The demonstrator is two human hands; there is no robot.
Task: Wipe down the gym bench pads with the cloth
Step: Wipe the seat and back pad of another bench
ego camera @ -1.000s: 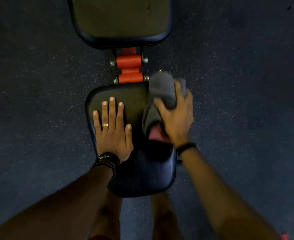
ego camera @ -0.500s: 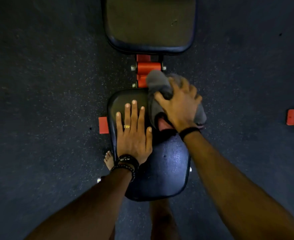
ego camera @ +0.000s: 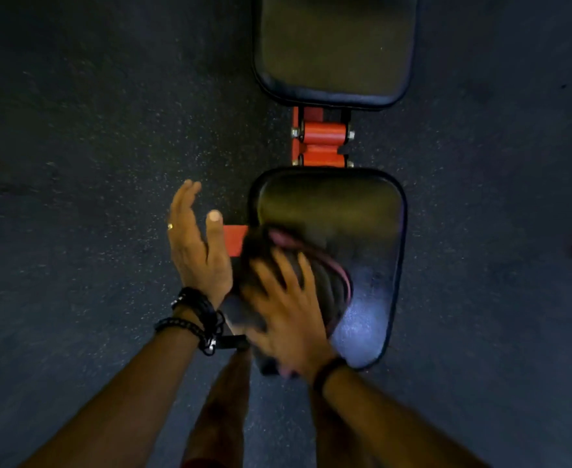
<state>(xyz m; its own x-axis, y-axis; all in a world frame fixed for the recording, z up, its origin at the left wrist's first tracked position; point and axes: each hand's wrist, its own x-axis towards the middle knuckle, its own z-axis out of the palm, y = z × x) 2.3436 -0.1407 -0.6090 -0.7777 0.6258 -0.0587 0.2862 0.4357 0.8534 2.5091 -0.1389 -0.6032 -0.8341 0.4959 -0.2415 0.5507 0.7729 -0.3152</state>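
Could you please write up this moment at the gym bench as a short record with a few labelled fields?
Setting: dark speckled rubber floor
Near pad: black padded vinyl seat pad, glossy near its right edge
Far pad: black padded vinyl back pad, untouched
Frame: orange metal hinge bracket between pads
Cloth: dark grey cloth with pink edge, on the seat pad
Right hand: blurred, fingers spread, pressing on cloth
Left hand: open, beside the pad's left edge

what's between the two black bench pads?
Head view: an orange metal hinge bracket with bolts, part of the frame, bridges the gap between the far black padded backrest and the near black seat pad. Dark speckled floor shows either side.
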